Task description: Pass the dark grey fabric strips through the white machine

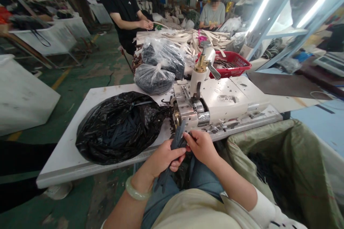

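While grey strips [177,140] in left grip [167,155], dark strips [120,128] in black bag [90,130]

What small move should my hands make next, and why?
Perhaps use your right hand to ease one of the dark strips free: that hand pinches at the bunch's edge, while your left hand grips the bunch near the machine.

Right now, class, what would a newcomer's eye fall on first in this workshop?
Probably the open black plastic bag of dark strips, spread on the white tabletop left of the white-and-silver metal machine. Next, at the table's near edge, the left hand grips a bundle of dark-grey strips while the right hand pinches at it. Behind the machine, the bright red plastic basket stands out.
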`<state>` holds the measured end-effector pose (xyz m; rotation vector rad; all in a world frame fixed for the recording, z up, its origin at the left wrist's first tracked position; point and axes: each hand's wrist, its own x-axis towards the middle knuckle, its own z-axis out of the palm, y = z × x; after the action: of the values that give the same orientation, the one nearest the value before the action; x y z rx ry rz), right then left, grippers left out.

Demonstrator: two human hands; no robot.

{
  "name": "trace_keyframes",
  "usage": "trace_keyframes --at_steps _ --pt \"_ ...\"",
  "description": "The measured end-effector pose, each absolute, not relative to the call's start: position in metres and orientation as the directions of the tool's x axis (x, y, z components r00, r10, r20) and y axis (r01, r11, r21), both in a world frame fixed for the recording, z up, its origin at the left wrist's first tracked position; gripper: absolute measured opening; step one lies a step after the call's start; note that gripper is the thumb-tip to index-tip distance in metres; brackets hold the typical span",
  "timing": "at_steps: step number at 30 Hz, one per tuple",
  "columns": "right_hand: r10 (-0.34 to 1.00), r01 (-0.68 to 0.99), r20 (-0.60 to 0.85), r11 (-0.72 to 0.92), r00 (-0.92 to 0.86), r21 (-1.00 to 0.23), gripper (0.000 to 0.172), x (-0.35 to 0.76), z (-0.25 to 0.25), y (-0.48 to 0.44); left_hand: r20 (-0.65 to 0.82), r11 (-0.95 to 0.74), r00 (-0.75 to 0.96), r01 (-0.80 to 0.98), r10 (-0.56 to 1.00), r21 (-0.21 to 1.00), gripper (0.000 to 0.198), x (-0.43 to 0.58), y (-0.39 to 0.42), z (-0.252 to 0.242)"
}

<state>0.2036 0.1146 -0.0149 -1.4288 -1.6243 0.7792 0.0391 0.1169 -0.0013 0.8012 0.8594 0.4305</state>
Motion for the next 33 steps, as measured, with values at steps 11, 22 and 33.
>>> trace_keyframes --at_steps 11,22,33 --pt "0.944 -0.468 -0.211 -0.071 0.252 -0.881 0.039 0.211 -0.020 0.123 -0.382 0.530 0.429 -0.308 0.818 0.790 0.036 0.024 0.124 -0.004" --pt "0.813 -0.164 -0.268 -0.402 -0.517 -0.901 0.032 0.225 -0.023 0.100 -0.350 0.437 0.374 -0.179 0.859 0.881 0.036 0.032 0.137 0.001" --pt "0.967 -0.385 -0.250 -0.210 0.057 -0.899 0.035 0.233 -0.030 0.153 -0.365 0.491 0.371 -0.339 0.854 0.803 0.032 0.019 0.138 -0.005"
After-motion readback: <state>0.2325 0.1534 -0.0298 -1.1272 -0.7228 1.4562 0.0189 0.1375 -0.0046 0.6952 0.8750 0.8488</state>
